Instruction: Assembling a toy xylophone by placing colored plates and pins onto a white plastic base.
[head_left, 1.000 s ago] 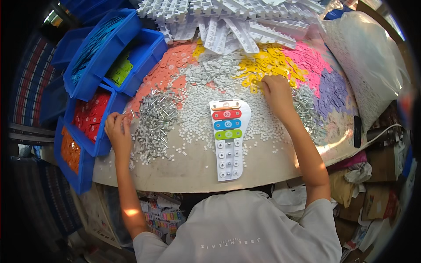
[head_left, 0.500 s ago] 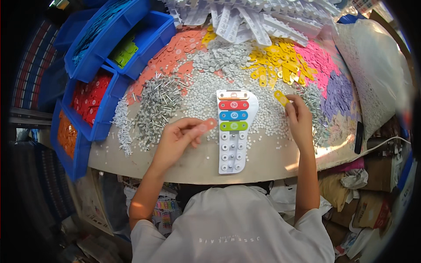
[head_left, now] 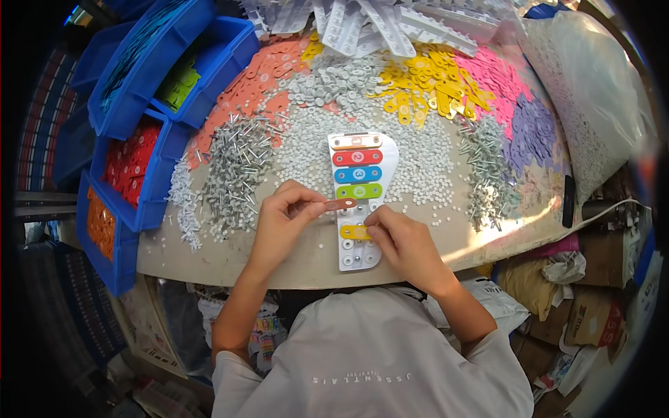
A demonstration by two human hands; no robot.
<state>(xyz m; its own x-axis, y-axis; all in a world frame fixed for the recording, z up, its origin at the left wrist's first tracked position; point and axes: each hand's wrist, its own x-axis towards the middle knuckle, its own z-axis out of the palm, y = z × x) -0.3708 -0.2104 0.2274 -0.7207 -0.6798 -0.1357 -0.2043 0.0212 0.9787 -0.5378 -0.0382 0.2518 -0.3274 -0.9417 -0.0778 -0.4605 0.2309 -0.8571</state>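
Observation:
A white toy xylophone base [head_left: 387, 157] lies on the table before me. White, red [head_left: 357, 157], blue [head_left: 358, 174] and green [head_left: 359, 191] bars lie across its far part; round white washers show on the near part. Pinched in my left hand [head_left: 282, 216] is a salmon-coloured bar [head_left: 339, 204], its free end at the base's left edge, just below the green bar. My right hand [head_left: 405, 244] has its fingers closed on a yellow bar [head_left: 354, 232] over the near part of the base. Whether the yellow bar touches the washers I cannot tell.
Around the base are piles of white washers [head_left: 306, 150], metal pins [head_left: 240, 160], screws [head_left: 486, 174], and yellow [head_left: 432, 80], pink [head_left: 491, 80] and purple [head_left: 531, 132] bars. Blue bins [head_left: 164, 174] line the left; white plastic bases [head_left: 348, 28] are heaped at the back.
My right hand has brought the yellow bar left and nearer, from beside the screws to over the base. The salmon bar in my left hand now reaches the base's left edge.

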